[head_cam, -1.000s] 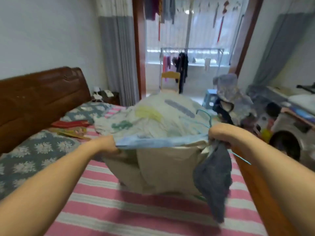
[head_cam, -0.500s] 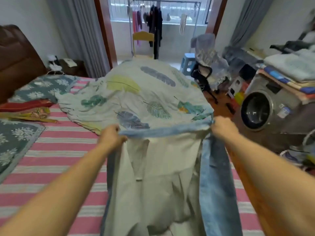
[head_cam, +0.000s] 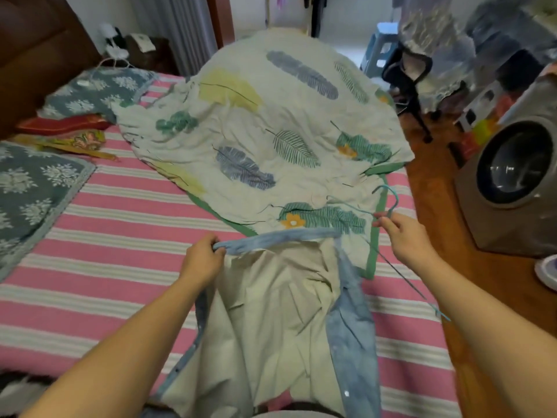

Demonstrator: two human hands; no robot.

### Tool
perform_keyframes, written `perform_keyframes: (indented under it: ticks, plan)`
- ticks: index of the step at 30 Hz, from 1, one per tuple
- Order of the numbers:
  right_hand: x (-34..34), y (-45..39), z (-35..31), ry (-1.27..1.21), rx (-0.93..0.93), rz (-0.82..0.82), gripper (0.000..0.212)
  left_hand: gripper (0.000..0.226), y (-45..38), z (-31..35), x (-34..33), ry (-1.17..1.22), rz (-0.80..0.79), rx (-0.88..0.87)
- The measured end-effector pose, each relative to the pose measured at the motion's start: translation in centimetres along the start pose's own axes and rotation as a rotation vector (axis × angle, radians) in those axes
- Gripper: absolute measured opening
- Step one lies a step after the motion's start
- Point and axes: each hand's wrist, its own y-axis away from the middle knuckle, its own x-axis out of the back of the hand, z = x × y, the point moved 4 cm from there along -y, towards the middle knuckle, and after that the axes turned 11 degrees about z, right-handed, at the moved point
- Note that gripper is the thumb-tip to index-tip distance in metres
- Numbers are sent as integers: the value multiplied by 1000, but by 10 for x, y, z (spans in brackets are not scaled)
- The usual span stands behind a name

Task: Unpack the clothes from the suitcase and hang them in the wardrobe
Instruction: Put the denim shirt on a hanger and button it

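A light blue denim garment [head_cam: 349, 333] with a cream lining lies spread on the pink striped bed [head_cam: 120, 236], lining side up. My left hand [head_cam: 202, 260] grips the left end of its blue collar. My right hand [head_cam: 404, 236] pinches a thin teal wire hanger [head_cam: 388, 203] just below its hook, to the right of the collar. The hanger's wire runs down past my right wrist. No suitcase or wardrobe is in view.
A leaf-print quilt [head_cam: 271, 131] lies bunched on the bed beyond the garment. Grey floral pillows [head_cam: 33, 188] sit at the left by the dark headboard. Right of the bed stand a grey washing machine [head_cam: 512, 182], a black chair [head_cam: 407, 76] and a blue stool [head_cam: 379, 46].
My right hand has let go of the collar's right end and now holds only the hanger. The garment has dropped onto the bed, and my view has tilted down.
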Motion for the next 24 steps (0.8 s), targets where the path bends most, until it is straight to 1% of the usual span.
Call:
perform_keyframes:
  ticks: [3, 4, 6, 7, 8, 9, 10, 12, 14, 16, 17, 19, 21, 23, 24]
  plan:
    - [4, 28, -7, -40, -7, 98, 26, 5, -16, 0, -10, -84, -54, -2]
    - [2, 39, -8, -68, -22, 65, 30, 5, -19, 2, -12, -122, -63, -29]
    - [-12, 65, -7, -72, -38, -147, 34, 10, -24, 7, -11, -175, -66, -99]
    - [-22, 78, -9, 9, -4, -257, 35, 12, -24, 11, -9, -169, -64, -128]
    - [-31, 89, -9, 101, 46, -327, 37, 13, -24, 16, -7, -145, -64, -160]
    - [-42, 95, -11, 176, 95, -339, 38, 12, -21, 21, -5, -116, -70, -196]
    - [-54, 100, -15, 200, 134, -319, 38, 12, -15, 26, -3, -85, -79, -239]
    - [-77, 105, -27, 121, 124, -281, 34, 17, 4, 37, 1, -23, -109, -321]
    - [-103, 111, -38, 70, 119, -285, 29, 16, 31, 46, 7, 50, -137, -390]
    - [-123, 114, -43, 95, 208, -277, 30, 11, 58, 51, 17, 143, -168, -449]
    - [-130, 116, -43, 81, 236, -275, 31, 8, 71, 51, 23, 195, -194, -448]
    - [-140, 120, -47, -39, 280, -325, 40, 4, 95, 50, 33, 288, -266, -433]
    - [-149, 130, -65, -111, 400, -409, 49, 5, 114, 50, 39, 353, -349, -441]
    - [-160, 138, -80, -107, 509, -474, 46, 7, 129, 49, 42, 377, -405, -471]
    - [-166, 140, -85, -82, 504, -515, 45, 10, 133, 47, 44, 382, -426, -479]
